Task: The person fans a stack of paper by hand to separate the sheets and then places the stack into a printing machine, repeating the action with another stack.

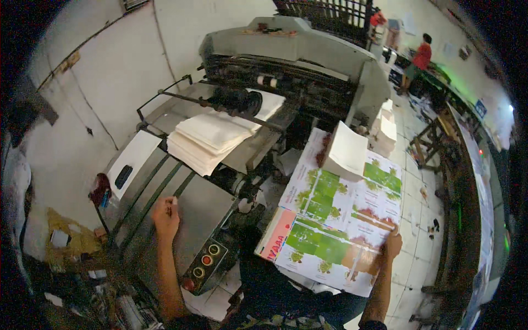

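While both bare hands work low in the head view, a broad grey metal printing machine (324,52) fills the space ahead. Left hand (166,218): above the flat grey metal table (201,206) at the machine's near end, fingers curled in and close together; cannot tell whether it pinches anything small. Right hand (392,246): at the right edge of the large printed sheets in green, brown and white (316,250), fingers touching the margin; how firmly it grips cannot be told.

Position of printed sheets: in front of the person, right of the machine table, lying flat. Obstruction: a thick block of blank white paper (346,147) sits on their far part and hides some of the print. A pink sheet with red lettering (283,226) shows at their left edge.

On the machine: a fanned stack of blank white paper (209,137) lies on the feed side; a dark metal bar (190,101) crosses above it and partly blocks the view. Left of that, a flat white sheet (140,149) carries a black oval object (123,177). A dark control panel with round buttons (205,262) is at the table's near right corner.

Surroundings: white tiled floor (404,242) to the right, a long cluttered bench (467,143) beyond; far back, a person in a red top (422,57).
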Action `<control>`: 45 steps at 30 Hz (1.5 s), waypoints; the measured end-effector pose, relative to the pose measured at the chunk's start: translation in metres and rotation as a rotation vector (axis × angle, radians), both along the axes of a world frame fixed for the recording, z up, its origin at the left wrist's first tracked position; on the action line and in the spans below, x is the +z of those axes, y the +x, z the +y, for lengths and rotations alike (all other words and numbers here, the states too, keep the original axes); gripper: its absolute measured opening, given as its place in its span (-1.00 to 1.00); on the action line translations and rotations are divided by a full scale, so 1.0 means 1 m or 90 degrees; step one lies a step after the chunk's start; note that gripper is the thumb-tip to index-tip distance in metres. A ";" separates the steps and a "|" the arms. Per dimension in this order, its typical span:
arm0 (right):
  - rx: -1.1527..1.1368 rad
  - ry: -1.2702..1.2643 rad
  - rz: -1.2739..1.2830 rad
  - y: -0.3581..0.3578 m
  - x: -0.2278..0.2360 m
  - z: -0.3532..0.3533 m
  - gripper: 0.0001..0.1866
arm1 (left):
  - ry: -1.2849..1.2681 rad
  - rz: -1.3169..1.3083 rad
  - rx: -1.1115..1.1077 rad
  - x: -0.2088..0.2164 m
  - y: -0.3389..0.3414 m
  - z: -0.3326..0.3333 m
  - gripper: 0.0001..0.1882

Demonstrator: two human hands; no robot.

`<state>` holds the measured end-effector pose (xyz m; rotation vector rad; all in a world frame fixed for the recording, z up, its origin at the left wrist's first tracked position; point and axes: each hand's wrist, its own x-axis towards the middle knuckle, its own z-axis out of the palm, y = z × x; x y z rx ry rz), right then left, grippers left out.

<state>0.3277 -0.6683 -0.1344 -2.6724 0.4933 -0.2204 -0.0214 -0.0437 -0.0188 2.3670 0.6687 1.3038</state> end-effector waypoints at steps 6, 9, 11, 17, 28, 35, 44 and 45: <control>-0.021 0.056 -0.001 -0.006 0.012 0.018 -0.11 | -0.008 0.085 0.030 0.003 -0.007 0.002 -0.74; -0.003 0.020 -0.019 0.000 0.003 0.002 -0.11 | 0.024 0.071 -0.007 0.003 0.000 0.002 -0.74; -0.008 0.011 -0.008 0.001 0.004 0.008 -0.11 | 0.058 0.093 0.013 -0.003 -0.001 0.008 -0.75; -0.004 0.011 -0.044 0.004 0.001 0.010 -0.19 | 0.088 0.117 0.051 -0.011 -0.004 0.011 -0.79; -0.050 0.029 -0.054 -0.005 0.005 0.002 -0.19 | 0.044 0.111 0.054 -0.005 0.000 -0.003 -0.79; -0.055 0.046 -0.069 0.001 0.005 0.013 -0.19 | 0.084 0.178 0.103 -0.013 -0.003 0.006 -0.76; 0.001 0.000 -0.023 -0.002 0.010 0.016 -0.19 | 0.084 0.151 0.094 -0.010 -0.007 0.007 -0.79; -0.007 0.010 -0.002 -0.001 0.012 0.020 -0.19 | 0.069 0.168 0.113 -0.014 -0.011 0.011 -0.79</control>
